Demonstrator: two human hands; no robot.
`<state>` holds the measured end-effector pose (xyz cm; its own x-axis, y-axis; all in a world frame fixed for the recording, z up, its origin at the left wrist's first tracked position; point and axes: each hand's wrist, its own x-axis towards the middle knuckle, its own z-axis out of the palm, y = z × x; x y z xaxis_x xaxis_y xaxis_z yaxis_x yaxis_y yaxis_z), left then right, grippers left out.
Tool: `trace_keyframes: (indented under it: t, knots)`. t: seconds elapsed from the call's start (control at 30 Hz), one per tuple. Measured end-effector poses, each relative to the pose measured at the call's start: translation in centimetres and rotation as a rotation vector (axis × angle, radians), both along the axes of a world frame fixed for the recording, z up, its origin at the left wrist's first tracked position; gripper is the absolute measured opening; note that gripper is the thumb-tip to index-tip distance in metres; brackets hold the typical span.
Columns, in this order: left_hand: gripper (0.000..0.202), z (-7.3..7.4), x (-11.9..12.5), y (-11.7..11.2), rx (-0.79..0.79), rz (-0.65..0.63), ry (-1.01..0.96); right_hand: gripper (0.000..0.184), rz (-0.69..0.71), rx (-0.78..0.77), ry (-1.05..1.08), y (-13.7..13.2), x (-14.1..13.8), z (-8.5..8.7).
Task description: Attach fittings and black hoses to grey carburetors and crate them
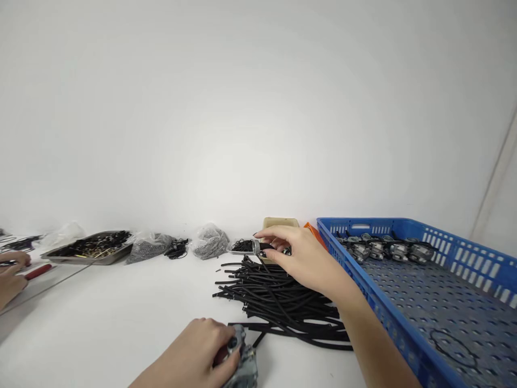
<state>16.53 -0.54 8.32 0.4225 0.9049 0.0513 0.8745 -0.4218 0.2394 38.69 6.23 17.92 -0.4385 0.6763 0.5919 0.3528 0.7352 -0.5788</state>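
Note:
My left hand [200, 347] is closed around a small grey metal part [244, 358] with a black fitting, low on the white table near the front edge. My right hand [301, 256] reaches forward over a pile of black rubber tubes [283, 302]. Its fingertips hover at a small clear dish of black rings [244, 246], fingers bent in a loose pinch. I cannot make out whether anything is between them.
A blue perforated crate [404, 318] at the right holds several grey metal parts [383, 248] along its far wall. A metal tray [86, 249], plastic bags of small parts [210, 241] and a beige box [280, 222] line the back. Another person's hand [10, 275] rests at the far left by a red-handled tool [38, 270].

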Motion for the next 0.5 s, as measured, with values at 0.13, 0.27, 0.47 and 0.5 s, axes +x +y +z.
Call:
trace_keyframes:
  t: [0.13,0.27,0.47,0.5]
  knots:
    - [0.024,-0.2,0.8,0.3,-0.006,-0.068,0.118,0.032,-0.023,0.003,0.010,0.3,0.3,-0.1]
    - [0.025,-1.1,-0.7,0.6,-0.024,-0.034,0.024,0.031,-0.033,0.020,0.017,0.6,0.5,-0.2]
    - [0.120,-8.8,-4.0,1.6,-0.060,0.102,-0.497,0.028,0.011,0.008,0.021,0.3,0.5,0.1]
    - [0.119,-10.2,-4.0,1.8,-0.142,0.119,-0.579,0.028,0.004,0.004,0.017,0.2,0.4,0.2]
